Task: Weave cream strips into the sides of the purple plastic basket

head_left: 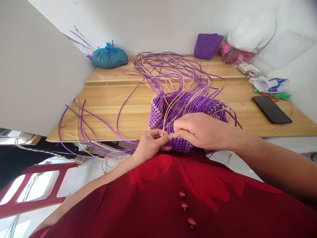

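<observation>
A purple and cream woven basket [156,114] lies at the table's front edge, close against my body. Long loose strips [170,71] in purple and cream fan out from its rim across the table. My left hand [151,143] pinches the near edge of the weave, with strips between thumb and fingers. Right beside it, my right hand [198,130] is closed, thumb and forefinger pressed together on a strip at the same spot. The fingers of both hands nearly touch. Exactly how the strips cross under the fingertips is hidden.
A black phone [271,109] lies at the right. Behind stand a small purple woven basket [207,46], a blue plastic bag [109,57] and a white bag [254,31]. Plastic packets [271,85] sit near the right wall. A red chair [37,185] is at the lower left.
</observation>
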{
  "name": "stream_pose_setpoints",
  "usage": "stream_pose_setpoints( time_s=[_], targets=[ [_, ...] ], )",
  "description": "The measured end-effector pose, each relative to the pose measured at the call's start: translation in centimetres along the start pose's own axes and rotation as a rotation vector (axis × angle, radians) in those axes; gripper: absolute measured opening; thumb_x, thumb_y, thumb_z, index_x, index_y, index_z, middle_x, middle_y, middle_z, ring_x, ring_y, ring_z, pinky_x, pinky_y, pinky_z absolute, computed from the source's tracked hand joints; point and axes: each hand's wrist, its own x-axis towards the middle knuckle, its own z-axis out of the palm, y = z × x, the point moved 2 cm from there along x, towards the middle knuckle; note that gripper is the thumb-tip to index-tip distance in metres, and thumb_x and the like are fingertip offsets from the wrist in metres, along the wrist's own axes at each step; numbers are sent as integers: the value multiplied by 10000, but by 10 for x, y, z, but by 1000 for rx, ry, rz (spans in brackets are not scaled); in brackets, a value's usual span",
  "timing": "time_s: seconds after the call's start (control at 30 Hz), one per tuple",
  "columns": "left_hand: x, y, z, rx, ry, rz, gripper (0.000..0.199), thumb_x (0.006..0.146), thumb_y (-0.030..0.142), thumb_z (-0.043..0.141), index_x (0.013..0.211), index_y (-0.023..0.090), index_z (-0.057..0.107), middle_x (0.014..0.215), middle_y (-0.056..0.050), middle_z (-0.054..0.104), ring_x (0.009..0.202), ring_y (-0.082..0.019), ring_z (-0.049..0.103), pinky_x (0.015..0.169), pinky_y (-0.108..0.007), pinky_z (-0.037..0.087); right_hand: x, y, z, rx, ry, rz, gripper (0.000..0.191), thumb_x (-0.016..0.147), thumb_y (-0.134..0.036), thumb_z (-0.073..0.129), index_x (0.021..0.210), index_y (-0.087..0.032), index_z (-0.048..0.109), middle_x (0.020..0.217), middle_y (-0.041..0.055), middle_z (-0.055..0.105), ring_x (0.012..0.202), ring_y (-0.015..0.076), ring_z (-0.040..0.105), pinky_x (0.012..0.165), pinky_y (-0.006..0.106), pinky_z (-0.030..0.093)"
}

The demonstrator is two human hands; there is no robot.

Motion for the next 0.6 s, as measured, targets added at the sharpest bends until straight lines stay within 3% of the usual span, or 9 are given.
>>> stream_pose_setpoints(
  time_s=[0.07, 0.17, 0.27, 0.4, 0.5, 0.6],
  targets=[
    [-1, 0, 0, 47, -1, 46, 418, 591, 394, 895, 784, 117, 649, 719, 19, 627, 629, -100, 627, 622, -250, 613, 11, -6, -1, 123, -35, 11, 256, 978, -93, 585, 726, -130, 574, 718, -9, 570, 635, 127, 479, 605, 249, 271],
    [-2, -1, -2, 84, 30, 110, 380, 622, 378, 882, 787, 129, 647, 712, 26, 627, 609, -83, 609, 589, -215, 595, 32, 0, 1, 56, 90, 129, 275, 953, -129, 661, 687, -125, 592, 670, -8, 572, 617, 125, 480, 591, 248, 244],
    [-1, -6, -5, 22, 51, 72, 356, 628, 351, 884, 778, 140, 640, 684, 40, 610, 591, -68, 599, 570, -189, 577, 42, 18, 7, -24, 196, 172, 239, 932, -197, 740, 730, -128, 632, 674, -8, 583, 628, 132, 492, 608, 244, 255],
    [3, -10, -8, -113, 12, 2, 348, 600, 304, 903, 781, 139, 655, 730, 34, 634, 632, -69, 623, 601, -183, 576, 29, 28, 12, -37, 230, 99, 151, 920, -113, 726, 804, -130, 630, 777, -6, 601, 701, 137, 528, 658, 234, 298],
    [5, -11, -9, -169, -1, -21, 343, 585, 286, 911, 758, 131, 659, 748, 31, 634, 649, -71, 627, 619, -197, 586, 10, 17, 10, -69, 215, 88, 126, 945, -74, 663, 838, -127, 622, 845, 13, 599, 752, 150, 544, 691, 241, 317],
    [5, -10, -9, -180, -7, -26, 334, 593, 282, 908, 762, 125, 666, 761, 27, 633, 672, -78, 631, 647, -218, 600, -6, 2, 9, -40, 126, 174, 139, 967, -96, 641, 836, -138, 624, 785, -1, 596, 714, 153, 554, 665, 253, 310]
  ],
)
